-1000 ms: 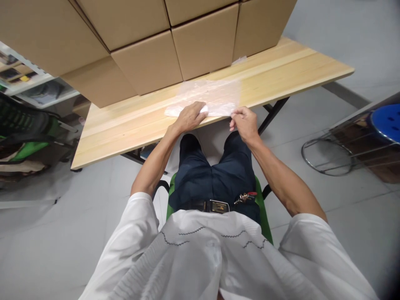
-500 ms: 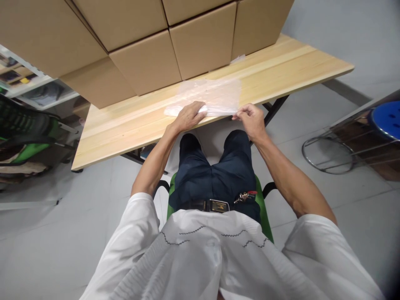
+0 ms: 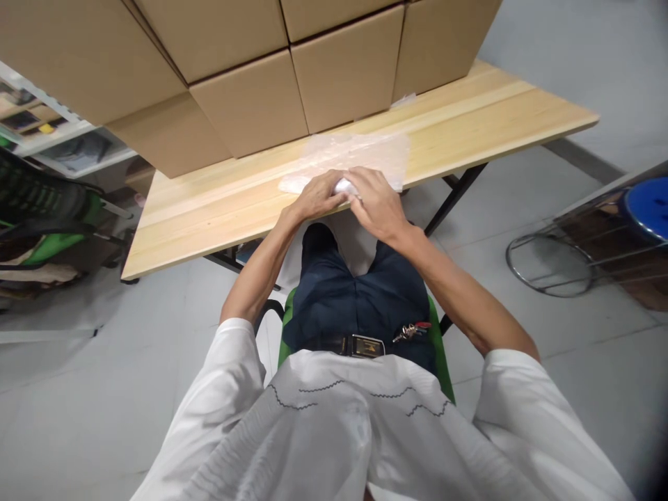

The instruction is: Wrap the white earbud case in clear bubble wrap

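"While the seated person in the white shirt bends over the table (image 3: 470, 118), where are the two hands?"

"Together at the near edge, both on the bag (image 3: 373, 147). The left hand (image 3: 317, 197) lies palm down on the clear plastic. Its fingers are loosely bent and pressing, not closed round anything. A white bit (image 3: 345, 185) shows just past its fingertips. Whether that sits under the plastic or inside it, I cannot tell."

"And the right?"

"The right hand (image 3: 376, 204) lies over the same near edge, and its fingertips meet those of the left at the white bit. Its back is uppermost and hides the fingers, so I cannot tell whether they pinch or merely press."

"Where exactly does the bag lie?"

"It lies flat on the pale wood, about midway along the table and close to its front edge. It is crumpled and see-through. Its far side lies just short of the boxes (image 3: 250, 104), which are stacked along the back of the table."

"Anything else in the shot?"

"Keys (image 3: 412, 330) hang at the belt (image 3: 334, 342), to the right of the buckle. A green chair (image 3: 443, 369) shows beneath the person. Off to the right, well apart from the table, a blue stool (image 3: 647, 205) stands beside a metal ring frame on the grey floor."
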Action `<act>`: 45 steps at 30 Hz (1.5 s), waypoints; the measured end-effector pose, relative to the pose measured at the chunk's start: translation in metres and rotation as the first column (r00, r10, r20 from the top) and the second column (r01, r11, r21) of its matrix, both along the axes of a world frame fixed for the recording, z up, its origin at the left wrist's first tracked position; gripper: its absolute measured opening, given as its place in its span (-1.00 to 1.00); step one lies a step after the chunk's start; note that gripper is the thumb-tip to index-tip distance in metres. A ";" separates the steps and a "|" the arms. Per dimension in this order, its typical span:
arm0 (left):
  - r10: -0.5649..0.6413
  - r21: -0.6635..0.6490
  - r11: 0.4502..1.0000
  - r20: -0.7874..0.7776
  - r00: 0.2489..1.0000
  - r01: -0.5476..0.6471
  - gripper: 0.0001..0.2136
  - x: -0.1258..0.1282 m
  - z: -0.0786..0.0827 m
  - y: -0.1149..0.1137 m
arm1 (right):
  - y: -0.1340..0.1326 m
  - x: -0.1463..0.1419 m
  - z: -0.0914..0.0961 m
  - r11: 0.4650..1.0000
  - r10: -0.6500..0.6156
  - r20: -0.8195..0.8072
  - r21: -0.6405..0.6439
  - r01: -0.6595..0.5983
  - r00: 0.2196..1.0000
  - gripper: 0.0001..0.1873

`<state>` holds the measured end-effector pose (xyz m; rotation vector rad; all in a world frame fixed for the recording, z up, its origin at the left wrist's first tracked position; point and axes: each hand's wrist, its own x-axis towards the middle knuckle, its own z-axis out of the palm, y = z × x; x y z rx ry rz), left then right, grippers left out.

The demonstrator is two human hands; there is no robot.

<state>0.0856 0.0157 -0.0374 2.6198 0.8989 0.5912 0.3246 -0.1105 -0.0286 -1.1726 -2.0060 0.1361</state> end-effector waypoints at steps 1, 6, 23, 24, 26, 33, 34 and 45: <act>-0.006 -0.005 1.000 0.007 1.000 0.006 -0.07 0.000 -0.002 0.002 | 0.004 -0.009 0.001 1.000 0.019 0.054 -0.018 -0.018 0.998 -0.27; -0.003 -0.081 0.997 0.039 0.999 0.006 0.06 -0.002 -0.007 0.010 | 0.026 -0.016 -0.011 0.998 0.029 0.187 -0.069 -0.017 0.982 -0.23; 0.073 -0.041 0.997 0.053 0.996 -0.071 -0.61 -0.011 0.016 -0.014 | 0.025 -0.013 -0.005 0.992 -0.024 0.177 -0.119 0.045 0.984 -0.42; 0.070 -0.037 0.997 0.046 0.996 -0.068 -0.63 -0.011 0.019 -0.016 | 0.026 -0.013 -0.005 0.992 -0.026 0.179 -0.119 0.048 0.983 -0.43; 0.063 -0.039 0.997 0.026 0.998 -0.062 -0.66 -0.011 0.024 -0.019 | 0.028 -0.011 -0.003 0.990 -0.031 0.187 -0.128 0.055 0.982 -0.42; 0.021 -0.121 0.992 0.020 1.000 -0.019 -0.72 -0.019 0.041 -0.015 | 0.038 -0.002 0.000 0.979 -0.055 0.265 -0.175 0.104 0.963 -0.41; 0.013 -0.143 0.990 0.031 0.999 -0.009 -0.71 -0.020 0.043 -0.012 | 0.040 0.000 0.000 0.980 -0.057 0.270 -0.171 0.106 0.961 -0.41; 0.015 -0.355 0.935 0.094 0.995 0.019 -0.64 -0.013 0.077 0.020 | 0.056 0.018 0.006 0.966 -0.106 0.170 -0.216 0.142 0.980 -0.34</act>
